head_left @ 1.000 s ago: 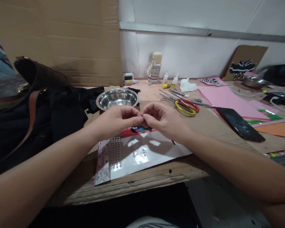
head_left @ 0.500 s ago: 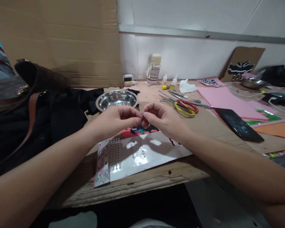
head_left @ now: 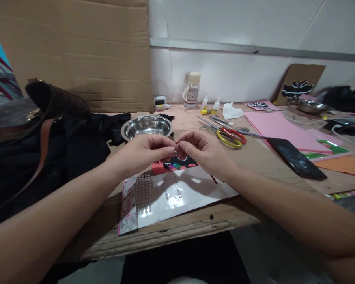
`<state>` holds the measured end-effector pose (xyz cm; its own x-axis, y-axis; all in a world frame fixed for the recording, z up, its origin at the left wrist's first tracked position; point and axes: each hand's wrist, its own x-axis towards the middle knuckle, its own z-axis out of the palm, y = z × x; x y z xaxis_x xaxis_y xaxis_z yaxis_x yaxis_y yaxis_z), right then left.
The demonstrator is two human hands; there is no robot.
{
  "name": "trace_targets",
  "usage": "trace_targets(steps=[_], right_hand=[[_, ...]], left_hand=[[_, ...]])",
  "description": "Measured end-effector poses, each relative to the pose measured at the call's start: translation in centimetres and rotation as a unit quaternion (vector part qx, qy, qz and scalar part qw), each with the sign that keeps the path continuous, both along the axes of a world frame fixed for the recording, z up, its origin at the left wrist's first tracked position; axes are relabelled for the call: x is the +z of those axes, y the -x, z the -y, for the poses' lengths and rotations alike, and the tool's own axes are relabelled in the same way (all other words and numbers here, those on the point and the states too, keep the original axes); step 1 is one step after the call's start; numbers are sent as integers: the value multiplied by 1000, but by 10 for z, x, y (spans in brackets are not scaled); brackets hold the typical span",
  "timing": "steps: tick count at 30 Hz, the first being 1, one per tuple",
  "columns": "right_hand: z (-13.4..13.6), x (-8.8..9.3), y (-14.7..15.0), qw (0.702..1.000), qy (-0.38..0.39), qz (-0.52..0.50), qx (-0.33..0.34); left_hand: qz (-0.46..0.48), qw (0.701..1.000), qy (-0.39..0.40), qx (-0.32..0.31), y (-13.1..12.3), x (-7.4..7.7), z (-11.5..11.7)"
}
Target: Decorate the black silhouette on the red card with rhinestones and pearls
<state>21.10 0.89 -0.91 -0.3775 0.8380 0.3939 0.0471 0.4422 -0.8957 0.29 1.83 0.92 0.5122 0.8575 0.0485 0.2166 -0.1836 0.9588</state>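
My left hand (head_left: 148,154) and my right hand (head_left: 202,152) meet fingertip to fingertip above the table's front part. Both are closed in a pinch, and whatever sits between the fingertips is too small to make out. Below them lies a red and black piece (head_left: 177,163) with white beads and shiny purple and green bits, partly hidden by the hands. A white sheet of stick-on pearls (head_left: 156,197) lies nearer the table edge; its left side carries rows of pearls, with a few scattered further right.
Behind my left hand stands a steel bowl (head_left: 148,125). Scissors (head_left: 229,136) with red and yellow handles lie to the right, near a phone (head_left: 296,156) and pink sheets (head_left: 284,128). Small glue bottles (head_left: 215,106) and a drinking bottle (head_left: 192,90) are by the wall. A dark bag (head_left: 56,98) is left.
My fingertips have shifted slightly and a little more of the red and black piece shows beneath them. The whole view has moved a little; both hands remain pinched together.
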Motion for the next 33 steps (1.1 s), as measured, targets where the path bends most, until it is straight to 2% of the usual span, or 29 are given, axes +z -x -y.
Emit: trace_targets(steps=[6,12,15,23,27,33], right_hand=[[3,0,3,1000,6,8,-5],[4,0,4,1000,20,1,7],[3,1,4,1000,20,11,1],[3,-1,4,1000,11,-4,10],[4,0,3,1000,6,9,6],[5,0,3,1000,5,28,-2]], left_hand=[[12,1000,19,-4,-1,2,2],[106,988,107,30,-2,-4,-2],[134,981,141,23,-3,-7,-3],[90,992,89,21,0,-6,-4],[114,985,129,25,1,-8,-5],[119,975,170,86,-5,-3,-3]])
